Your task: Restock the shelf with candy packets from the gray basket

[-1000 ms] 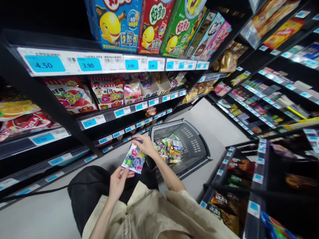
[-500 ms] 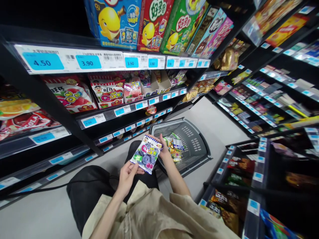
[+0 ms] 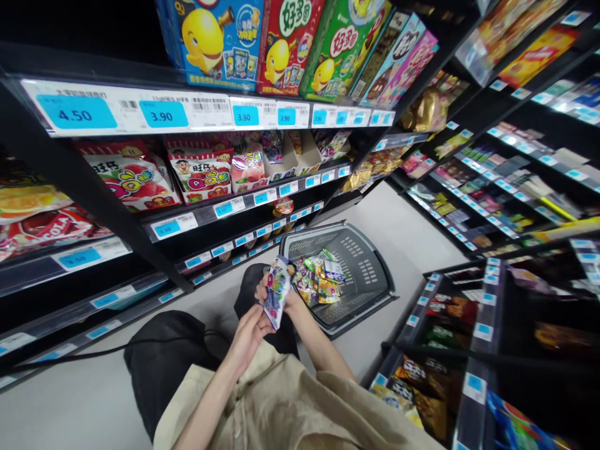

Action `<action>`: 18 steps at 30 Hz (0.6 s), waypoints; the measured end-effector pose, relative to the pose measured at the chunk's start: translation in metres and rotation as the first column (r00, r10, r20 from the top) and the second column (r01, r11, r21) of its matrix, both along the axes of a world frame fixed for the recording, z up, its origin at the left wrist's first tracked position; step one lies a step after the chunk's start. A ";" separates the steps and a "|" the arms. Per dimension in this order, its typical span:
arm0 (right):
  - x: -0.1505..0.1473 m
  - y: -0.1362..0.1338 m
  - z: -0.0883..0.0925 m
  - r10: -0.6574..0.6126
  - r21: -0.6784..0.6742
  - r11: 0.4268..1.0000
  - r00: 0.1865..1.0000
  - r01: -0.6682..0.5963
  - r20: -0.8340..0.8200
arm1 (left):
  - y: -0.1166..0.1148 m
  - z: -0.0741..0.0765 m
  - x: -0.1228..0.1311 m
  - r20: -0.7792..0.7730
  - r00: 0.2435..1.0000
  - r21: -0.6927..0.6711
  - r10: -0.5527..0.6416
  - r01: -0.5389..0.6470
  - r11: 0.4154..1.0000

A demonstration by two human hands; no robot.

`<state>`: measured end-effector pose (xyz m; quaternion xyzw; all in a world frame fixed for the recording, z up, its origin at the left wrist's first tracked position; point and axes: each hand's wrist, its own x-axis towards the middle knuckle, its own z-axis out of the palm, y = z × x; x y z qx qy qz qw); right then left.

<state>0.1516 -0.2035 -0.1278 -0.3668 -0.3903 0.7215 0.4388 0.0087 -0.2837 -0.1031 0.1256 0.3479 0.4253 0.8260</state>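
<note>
A beige shirt [image 3: 281,400] and dark trousers [image 3: 162,350] fill the near ground. Above the lap, both hands have hold of the bag [image 3: 277,292], which tilts with its top toward the shelves. The left hand [image 3: 252,330] is nearly closed, thumb and fingers pinching the lower edge; the right hand [image 3: 291,302] curls around behind, partly hidden, so how tightly it closes I cannot tell. Just beyond, a grey basket [image 3: 363,253] stands on the floor [image 3: 398,228], packets [image 3: 323,281] heaped inside. Farther off, red-and-white bags [image 3: 204,174] line a shelf, below bright boxes [image 3: 215,44].
</note>
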 end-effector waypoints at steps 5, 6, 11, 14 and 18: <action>-0.010 0.002 0.016 -0.102 -0.006 0.995 0.984 0.104 0.145 | -0.003 -0.018 -0.002 -0.120 0.991 0.124 0.062 -0.047 0.991; -0.012 0.002 0.018 -0.138 -0.003 0.990 0.971 0.142 0.196 | -0.003 -0.020 -0.003 -0.134 0.986 0.124 0.099 -0.082 0.989; -0.014 0.000 0.016 -0.299 0.039 0.953 0.916 0.300 0.267 | 0.000 -0.023 -0.011 -0.222 0.951 0.099 0.217 -0.199 0.975; -0.009 -0.002 0.014 -0.332 0.077 0.943 0.901 0.324 0.280 | 0.002 -0.023 -0.014 -0.302 0.927 0.152 0.223 -0.184 0.971; -0.003 -0.004 0.015 -0.345 0.088 0.939 0.895 0.333 0.284 | 0.002 -0.022 -0.013 -0.361 0.911 0.158 0.198 -0.149 0.976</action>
